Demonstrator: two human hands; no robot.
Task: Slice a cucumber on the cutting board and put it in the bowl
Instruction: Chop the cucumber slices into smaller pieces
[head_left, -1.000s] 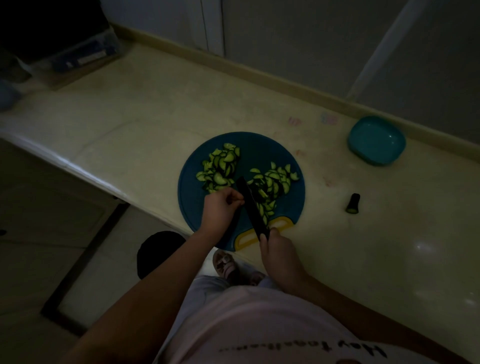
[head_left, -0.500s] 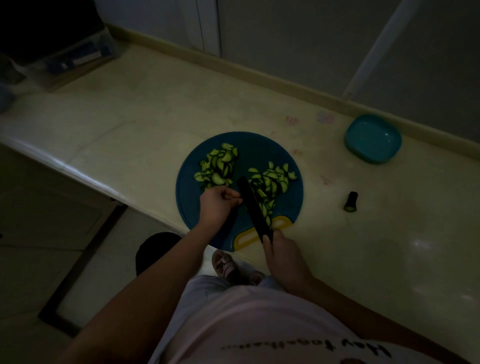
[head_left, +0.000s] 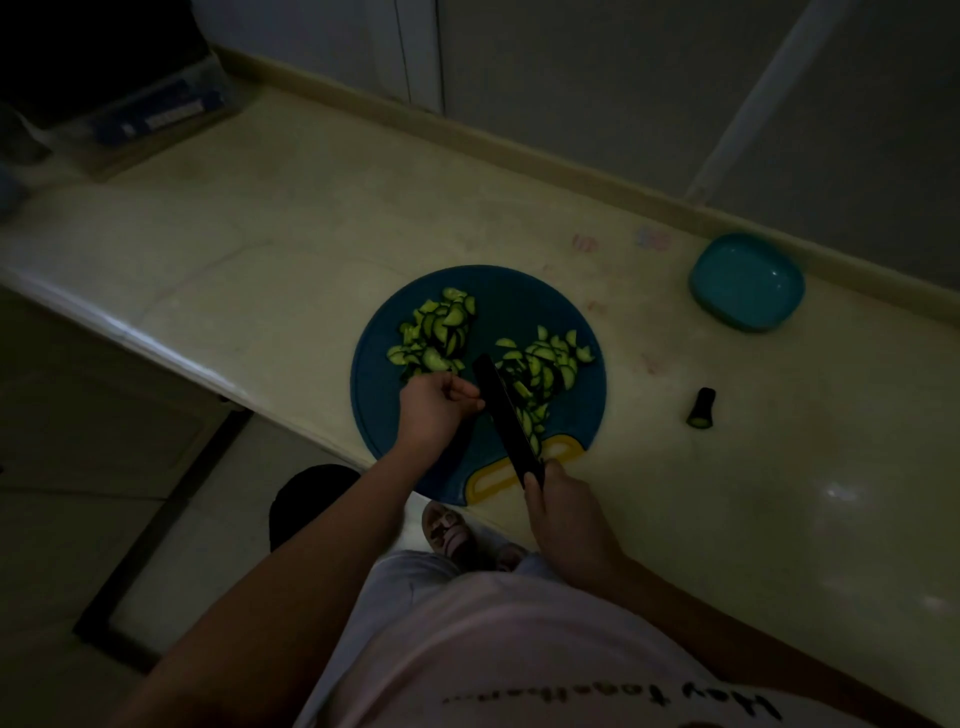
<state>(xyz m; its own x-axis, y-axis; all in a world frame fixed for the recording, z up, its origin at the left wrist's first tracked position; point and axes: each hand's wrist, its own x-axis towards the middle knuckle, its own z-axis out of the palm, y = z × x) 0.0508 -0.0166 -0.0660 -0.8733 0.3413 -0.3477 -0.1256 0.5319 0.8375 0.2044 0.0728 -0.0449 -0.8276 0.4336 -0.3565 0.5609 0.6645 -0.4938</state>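
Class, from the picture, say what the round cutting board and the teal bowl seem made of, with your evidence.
Cutting board: probably plastic, matte blue with a moulded yellow handle. Bowl: likely glossy plastic; uniform teal, small highlight inside.

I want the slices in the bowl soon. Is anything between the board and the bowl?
Nothing visible. Only bare counter lies between the board and the bowl. The cucumber stub sits off to the side, nearer the person.
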